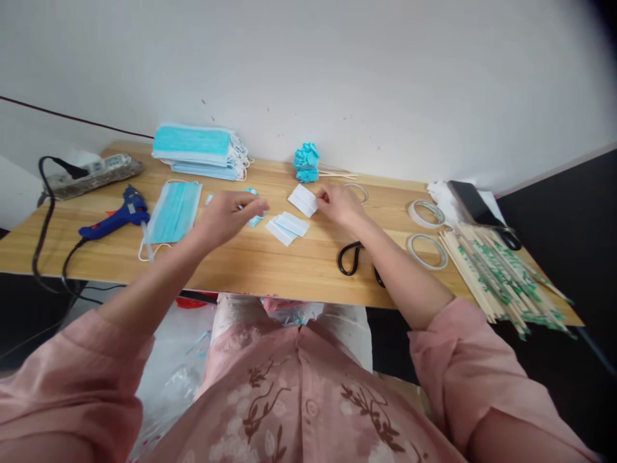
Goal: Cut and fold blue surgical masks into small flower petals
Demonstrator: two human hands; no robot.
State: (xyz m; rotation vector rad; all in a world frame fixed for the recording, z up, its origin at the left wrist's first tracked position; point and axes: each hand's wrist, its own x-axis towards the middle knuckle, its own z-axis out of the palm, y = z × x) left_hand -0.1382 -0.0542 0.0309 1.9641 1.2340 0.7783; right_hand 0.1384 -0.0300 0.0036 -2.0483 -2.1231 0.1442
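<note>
My right hand [340, 204] pinches the right edge of a white cut piece of face mask [303, 200] at the middle of the table. Just below it, two overlapping pale mask pieces [288, 227] lie flat. My left hand [224, 217] is left of these, its fingers curled and thumb pressed in; whether anything is between them is hidden. Small blue mask pieces [256, 220] lie partly behind the left fingers. Left of that hand is a whole blue face mask [176, 209]. Below the right hand, the black handles of scissors [349, 258] show, partly covered by my right forearm.
A stack of masks [193, 145] and a blue crinkled flower [307, 161] on sticks stand along the wall. At left are a blue glue gun [118, 215] and power strip [103, 172]. Tape rolls [427, 251], wrapped chopsticks [506, 276] and a black phone [472, 202] are at right.
</note>
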